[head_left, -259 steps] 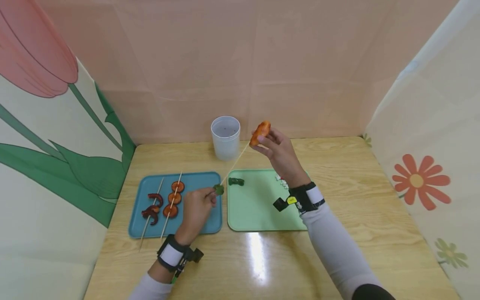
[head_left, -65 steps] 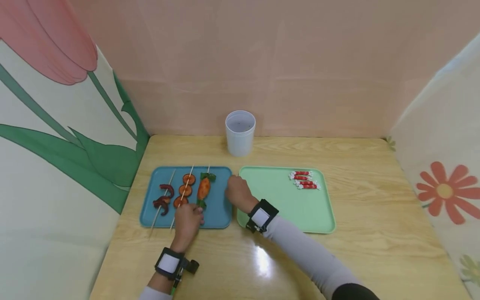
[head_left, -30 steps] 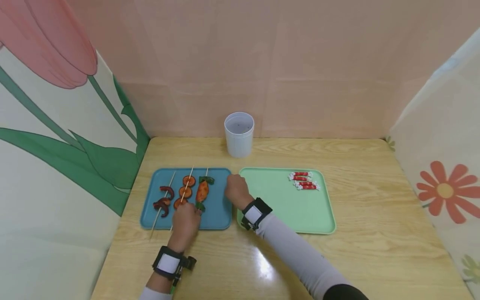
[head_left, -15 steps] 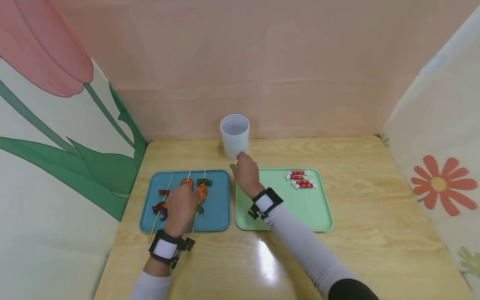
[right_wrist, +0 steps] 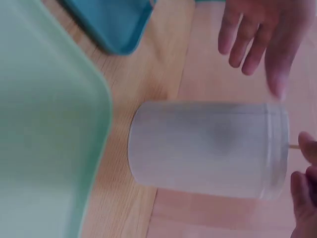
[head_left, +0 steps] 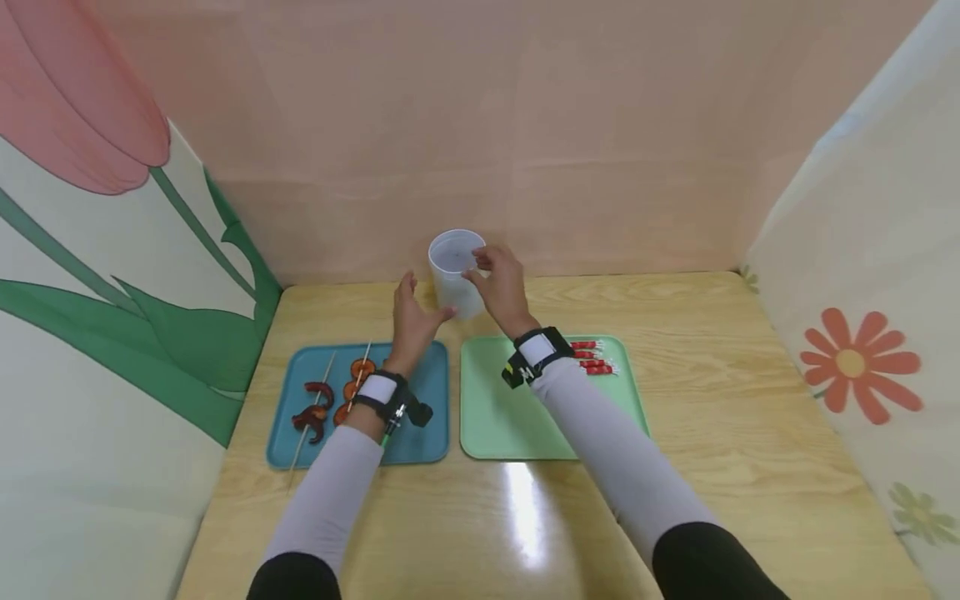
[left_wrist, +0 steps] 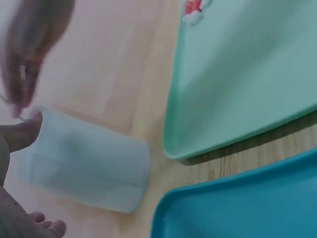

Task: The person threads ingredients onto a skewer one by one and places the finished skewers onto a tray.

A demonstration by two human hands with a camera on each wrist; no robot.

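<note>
My right hand (head_left: 501, 287) is at the rim of a white translucent cup (head_left: 452, 287), pinching a thin wooden skewer (right_wrist: 293, 146) whose visible part shows just at the cup's mouth. My left hand (head_left: 415, 325) is held beside the cup, fingers straight and spread, holding nothing. In the right wrist view the left hand (right_wrist: 267, 29) hangs near the cup's upper side. On the blue tray (head_left: 435, 446) lie a skewer of dark red curled pieces (head_left: 311, 412) and one of round orange-brown slices (head_left: 351, 390). My left arm and hand hide the third skewer.
Right of the blue tray lies a green tray (head_left: 480, 433), with several small red-and-white pieces (head_left: 596, 365) partly behind my right wrist. The cup stands at the back of the wooden table (head_left: 750, 433), close to the pink backdrop (head_left: 600, 208).
The skewer with green and orange pieces went from my hands onto the blue tray. Both hands then left that tray for the cup; the right now pinches another skewer there.
</note>
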